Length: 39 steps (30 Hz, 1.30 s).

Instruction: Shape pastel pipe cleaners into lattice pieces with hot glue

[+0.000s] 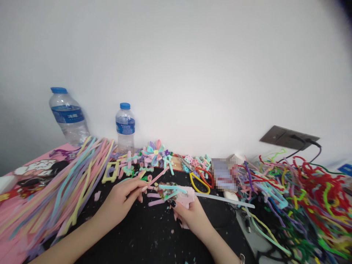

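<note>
My left hand (123, 196) pinches the end of a pink pipe cleaner (157, 178) that runs up and to the right over the black mat (143, 234). My right hand (189, 212) is wrapped round a pink glue gun (184, 193) with a clear glue stick (225, 200) sticking out of its back to the right. The gun's nozzle end points left at a small cluster of pink and teal pipe-cleaner pieces (165, 192) lying between the two hands.
Long pastel pipe cleaners (68, 179) lie fanned at the left. A tangle of bright ones (297, 198) fills the right. Two water bottles (68, 117) (125, 126), a finished pipe-cleaner flower (154, 152), scissors (199, 179) and a wall socket (288, 137) stand along the back.
</note>
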Tool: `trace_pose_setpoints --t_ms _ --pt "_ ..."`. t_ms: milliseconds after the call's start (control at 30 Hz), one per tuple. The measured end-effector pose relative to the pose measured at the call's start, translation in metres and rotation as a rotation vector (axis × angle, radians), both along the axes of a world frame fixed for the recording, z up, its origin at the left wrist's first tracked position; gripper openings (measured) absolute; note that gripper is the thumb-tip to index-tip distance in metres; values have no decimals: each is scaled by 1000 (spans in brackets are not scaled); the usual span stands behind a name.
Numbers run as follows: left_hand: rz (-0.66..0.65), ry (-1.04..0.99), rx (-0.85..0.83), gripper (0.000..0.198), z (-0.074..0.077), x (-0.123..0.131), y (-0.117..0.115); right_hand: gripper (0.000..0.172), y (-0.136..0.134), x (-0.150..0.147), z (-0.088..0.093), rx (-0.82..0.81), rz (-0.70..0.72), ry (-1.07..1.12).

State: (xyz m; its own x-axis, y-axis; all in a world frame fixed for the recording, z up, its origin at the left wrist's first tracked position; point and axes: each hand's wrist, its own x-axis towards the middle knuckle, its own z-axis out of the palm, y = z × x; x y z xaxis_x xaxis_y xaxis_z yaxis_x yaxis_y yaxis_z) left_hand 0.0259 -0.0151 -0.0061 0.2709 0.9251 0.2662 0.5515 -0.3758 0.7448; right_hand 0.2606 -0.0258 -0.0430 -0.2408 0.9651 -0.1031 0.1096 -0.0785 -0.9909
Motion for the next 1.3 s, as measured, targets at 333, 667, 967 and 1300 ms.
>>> trace_pose_setpoints --t_ms 333,667,967,1300 --pt "24 -18 9 24 -2 -1 1 23 0 0 2 -9 -17 -47" --pt "18 -3 28 24 -4 -2 2 23 0 0 2 2 -41 -15" --pt "18 -13 40 25 -4 -2 2 24 1 1 1 4 -31 -41" --pt "35 -4 16 24 -7 -5 5 27 3 1 3 -78 -54 -75"
